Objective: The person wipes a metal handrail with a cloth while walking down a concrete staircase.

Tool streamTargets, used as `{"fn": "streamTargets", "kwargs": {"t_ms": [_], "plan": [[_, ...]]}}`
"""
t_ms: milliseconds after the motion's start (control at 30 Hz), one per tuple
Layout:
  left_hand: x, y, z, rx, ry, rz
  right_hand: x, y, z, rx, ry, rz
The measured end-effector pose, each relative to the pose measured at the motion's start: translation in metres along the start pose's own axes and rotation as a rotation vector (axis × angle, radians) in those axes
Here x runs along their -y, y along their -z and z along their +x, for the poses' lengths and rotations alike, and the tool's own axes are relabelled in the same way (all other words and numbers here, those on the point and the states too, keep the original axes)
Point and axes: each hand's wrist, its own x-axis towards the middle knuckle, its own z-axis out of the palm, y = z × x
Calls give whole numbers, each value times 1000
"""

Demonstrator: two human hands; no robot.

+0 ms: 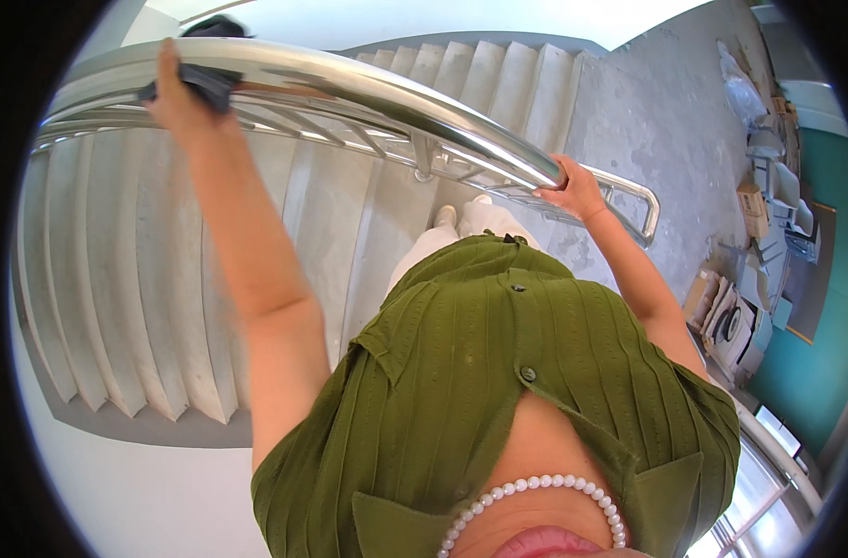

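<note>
A shiny metal handrail curves from the upper left down to the right in front of me. High on the left, my left hand is closed around the rail with a dark grey cloth in its grip. The cloth wraps over the tube, and part of it sticks up behind the rail. Toward the rail's lower right end, my right hand is wrapped around the bare tube. Some fingers of both hands are hidden by the rail.
Concrete steps descend on my left, and another flight lies beyond the rail. Thinner metal bars run below the handrail. Cardboard boxes, stacked chairs and a plastic bag stand along the right side of the floor.
</note>
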Motion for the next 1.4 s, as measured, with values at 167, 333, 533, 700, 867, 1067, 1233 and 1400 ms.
{"fn": "streamTargets", "kwargs": {"t_ms": [167,333,533,700,867,1067,1233,1400], "plan": [[13,-25,-75,3,202,28,2,2,4,-7,64,-153],[17,-27,-76,8,178,66,-23,-16,10,-117,176,-243],[12,-33,-82,-63,197,102,-28,-25,11,-144,234,-254],[13,-25,-73,-94,205,80,-20,-20,8,-142,232,-213],[15,-29,-76,-99,177,13,-29,-19,5,-160,293,-199],[42,11,-35,85,139,-166,-24,-11,3,-157,443,-143],[49,-13,-65,109,55,-190,-35,-11,5,-207,533,-85],[113,-8,-129,36,74,-182,-33,-14,9,-235,577,0]]}}
